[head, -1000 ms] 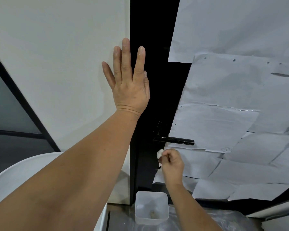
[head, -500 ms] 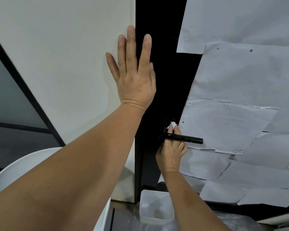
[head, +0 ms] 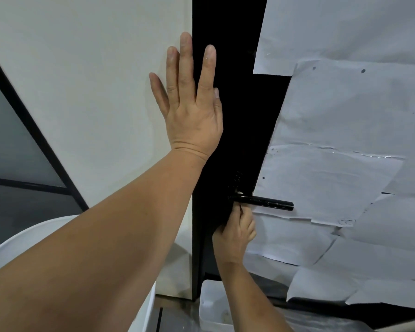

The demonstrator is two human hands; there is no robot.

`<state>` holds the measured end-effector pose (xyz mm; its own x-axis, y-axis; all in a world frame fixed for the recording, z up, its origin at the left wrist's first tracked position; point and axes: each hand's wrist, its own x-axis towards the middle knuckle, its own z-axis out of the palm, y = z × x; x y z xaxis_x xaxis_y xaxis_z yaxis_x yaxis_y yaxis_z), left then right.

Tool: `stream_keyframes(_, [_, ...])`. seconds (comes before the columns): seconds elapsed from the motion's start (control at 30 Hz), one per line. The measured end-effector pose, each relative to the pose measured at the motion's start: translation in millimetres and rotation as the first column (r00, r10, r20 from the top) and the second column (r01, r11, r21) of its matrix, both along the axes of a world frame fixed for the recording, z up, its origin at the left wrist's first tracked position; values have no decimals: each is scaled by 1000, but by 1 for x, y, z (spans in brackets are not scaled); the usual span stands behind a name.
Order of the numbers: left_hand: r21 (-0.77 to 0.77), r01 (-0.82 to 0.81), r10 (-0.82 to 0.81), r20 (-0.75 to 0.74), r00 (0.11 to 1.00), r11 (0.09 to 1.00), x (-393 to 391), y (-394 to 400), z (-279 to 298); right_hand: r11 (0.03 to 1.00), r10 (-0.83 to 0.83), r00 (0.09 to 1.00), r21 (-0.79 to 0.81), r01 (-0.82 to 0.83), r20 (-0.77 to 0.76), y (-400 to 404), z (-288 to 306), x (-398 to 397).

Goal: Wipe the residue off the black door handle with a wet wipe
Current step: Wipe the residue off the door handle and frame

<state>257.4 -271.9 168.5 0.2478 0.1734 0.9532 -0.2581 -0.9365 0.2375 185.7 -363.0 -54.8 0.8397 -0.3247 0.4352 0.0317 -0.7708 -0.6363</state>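
Note:
The black door handle (head: 268,203) sticks out to the right from the black door frame (head: 235,116), with pale residue flecks near its base. My right hand (head: 237,233) is just below the handle's inner end, fingers curled; a sliver of the white wet wipe (head: 239,193) shows above the bar at my fingertips. My left hand (head: 192,111) lies flat with straight fingers against the wall and the frame's edge, well above the handle.
White paper sheets (head: 345,176) are taped over the door to the right. A small clear plastic tub (head: 211,307) stands on the floor below the handle. A white round seat (head: 22,240) is at lower left, with a dark glass panel (head: 10,144) behind it.
My right hand rose from under the handle with the wipe to the handle's base, then slid down a little. The left hand kept resting on the wall.

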Motion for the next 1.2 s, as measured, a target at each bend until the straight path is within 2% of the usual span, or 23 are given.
stream_keyframes(0.07, [7, -1, 1, 1, 1000, 1000, 1, 0, 0, 997, 33, 997, 64, -38, 70, -4, 3, 0])
stream_keyframes(0.17, [23, -12, 11, 16, 1000, 1000, 2, 1, 0, 994, 93, 984, 50, -102, 154, -1, 19, 5])
stream_keyframes(0.27, [20, -12, 12, 16, 1000, 1000, 2, 2, 0, 987, 143, 981, 58, -151, 130, 5, 22, 10])
stream_keyframes(0.4, [34, -16, 15, 21, 1000, 999, 3, 3, -2, 965, 263, 963, -28, -261, 65, -2, 1, -15])
stream_keyframes(0.53, [41, -22, 21, 18, 1000, 999, 4, 4, -5, 949, 312, 921, -40, -311, 235, -17, 14, -38])
stream_keyframes(0.6, [40, -18, 17, 20, 1000, 999, 4, 4, -3, 943, 329, 874, -81, -321, 358, -23, 36, -41])
stream_keyframes(0.67, [38, -12, 12, 14, 1000, 999, 3, 4, -2, 944, 329, 847, -116, -310, 417, -27, 64, -37])
stream_keyframes(0.73, [40, -15, 14, 21, 1000, 999, 4, 4, -2, 954, 296, 884, -151, -257, 362, -30, 90, -26])
stream_keyframes(0.8, [42, -12, 11, 26, 1000, 999, 4, 3, -2, 951, 256, 938, -233, -202, 234, -33, 106, -10])
stream_keyframes(0.9, [45, -9, 8, 27, 1000, 999, 4, 4, -2, 903, 299, 953, -339, -265, 52, -31, 113, 12])
stream_keyframes(0.97, [43, -9, 8, 24, 1000, 999, 4, 4, -2, 892, 333, 943, -335, -305, 28, -29, 116, 19])
stream_keyframes(1.03, [44, -8, 7, 20, 1000, 999, 3, 3, -3, 895, 339, 938, -331, -298, 72, -29, 119, 10])
stream_keyframes(1.13, [46, -9, 8, 18, 1000, 999, 3, 4, -3, 902, 397, 911, -232, -364, 113, -33, 108, -22])
stream_keyframes(1.2, [42, -3, 2, 17, 1000, 999, 3, 4, -2, 922, 382, 923, 50, -384, 39, -31, 90, -43])
